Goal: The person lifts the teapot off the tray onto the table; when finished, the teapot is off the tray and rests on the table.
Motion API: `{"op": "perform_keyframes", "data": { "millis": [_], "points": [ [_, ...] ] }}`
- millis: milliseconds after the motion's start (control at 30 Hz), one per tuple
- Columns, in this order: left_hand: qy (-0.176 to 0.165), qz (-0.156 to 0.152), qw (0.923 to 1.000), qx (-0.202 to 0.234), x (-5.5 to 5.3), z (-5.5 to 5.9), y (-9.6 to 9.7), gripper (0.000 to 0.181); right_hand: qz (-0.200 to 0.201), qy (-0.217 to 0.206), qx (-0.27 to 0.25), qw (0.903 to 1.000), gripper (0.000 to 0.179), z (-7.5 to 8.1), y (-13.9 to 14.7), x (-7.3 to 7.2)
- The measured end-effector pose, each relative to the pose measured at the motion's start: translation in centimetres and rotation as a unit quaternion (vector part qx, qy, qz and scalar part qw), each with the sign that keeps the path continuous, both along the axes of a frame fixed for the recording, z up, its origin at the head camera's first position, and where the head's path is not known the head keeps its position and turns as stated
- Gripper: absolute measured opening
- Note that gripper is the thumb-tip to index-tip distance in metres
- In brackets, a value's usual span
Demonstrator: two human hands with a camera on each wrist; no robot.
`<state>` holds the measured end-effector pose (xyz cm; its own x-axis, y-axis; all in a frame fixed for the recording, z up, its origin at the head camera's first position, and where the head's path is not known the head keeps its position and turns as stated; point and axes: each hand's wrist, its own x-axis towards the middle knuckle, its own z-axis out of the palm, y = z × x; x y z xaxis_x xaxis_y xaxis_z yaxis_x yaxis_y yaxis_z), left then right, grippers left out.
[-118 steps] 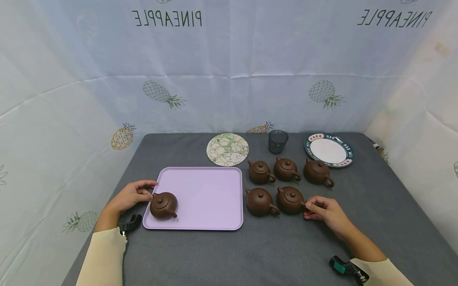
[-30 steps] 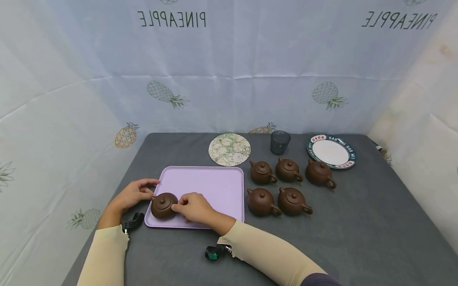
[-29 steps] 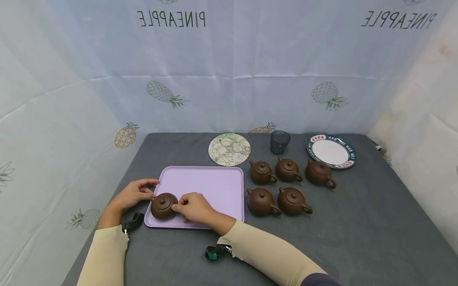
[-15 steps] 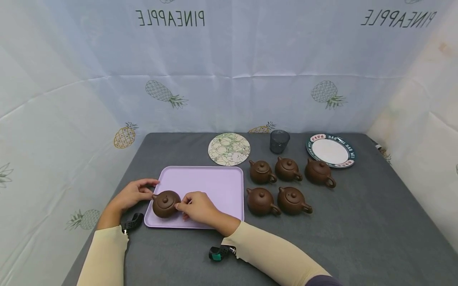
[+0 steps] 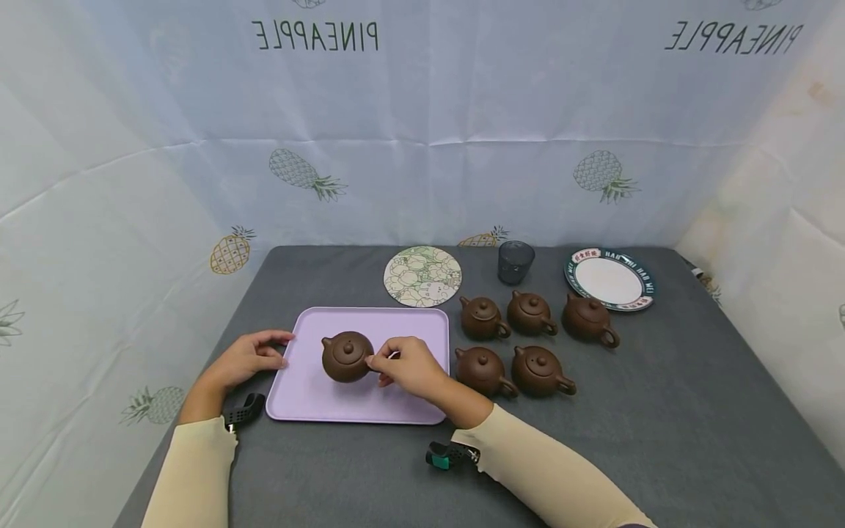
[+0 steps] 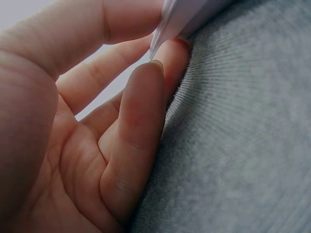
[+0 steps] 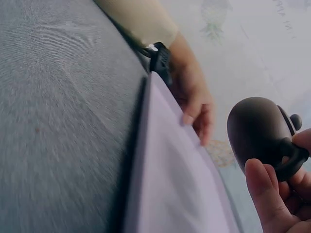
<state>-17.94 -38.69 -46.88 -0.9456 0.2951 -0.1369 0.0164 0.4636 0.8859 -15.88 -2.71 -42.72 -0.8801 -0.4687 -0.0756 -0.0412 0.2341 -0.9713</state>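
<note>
My right hand point(image 5: 412, 367) pinches a small brown clay teapot point(image 5: 346, 357) by its loop handle, thumb on top. In the right wrist view the teapot point(image 7: 257, 131) hangs above the lilac tray point(image 7: 170, 174), its lid on and its handle between thumb and fingers. On the tray's left side, my left hand point(image 5: 246, 359) holds the rim of the tray point(image 5: 396, 334). The left wrist view has the thumb point(image 6: 131, 22) over the rim and other fingers point(image 6: 141, 107) below it, against the grey cloth.
Several matching teapots point(image 5: 480, 370) stand in two rows right of the tray. Behind them are a round patterned mat point(image 5: 422, 275), a dark glass point(image 5: 516, 262) and a green-rimmed plate point(image 5: 610, 279). A pineapple-print curtain point(image 5: 422, 183) closes off the back.
The right hand went from the teapot row to the teapot on the tray's left end, took its handle and has lifted it rightward, away from the left hand. The left hand stays put.
</note>
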Motion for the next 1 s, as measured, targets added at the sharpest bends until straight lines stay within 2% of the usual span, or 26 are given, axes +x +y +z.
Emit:
{"op": "perform_keyframes", "data": {
  "millis": [267, 467, 600, 700, 833, 1000],
  "points": [
    [-0.006, 0.006, 0.9999, -0.007, 0.2, 0.2, 0.2, 0.057, 0.001, -0.007, -0.009, 0.9999, 0.025, 1.5, 4.1, 0.0],
    [0.0, 0.003, 1.0, -0.004, 0.2, 0.1, 0.2, 0.056, 0.001, 0.006, 0.011, 0.9999, 0.024, 2.0, 7.3, -0.2],
    [0.003, 0.004, 0.9999, -0.009, 0.2, 0.2, 0.1, 0.055, -0.001, 0.012, 0.0, 0.9999, 0.023, 2.5, 9.6, -0.1],
    [0.005, 0.003, 0.9999, -0.013, 0.3, 0.3, 0.1, 0.056, -0.009, 0.014, -0.007, 0.9998, 0.021, 3.1, 11.1, 0.2],
    [0.004, 0.003, 0.9998, -0.018, 0.4, 0.4, 0.1, 0.055, -0.026, 0.023, 0.01, 0.9993, 0.021, 3.6, 13.3, 0.7],
    [0.002, 0.007, 0.9997, -0.024, 0.3, 0.3, 0.1, 0.056, -0.043, 0.043, 0.022, 0.9979, 0.022, 3.6, 16.2, 1.0]
  ]
}}
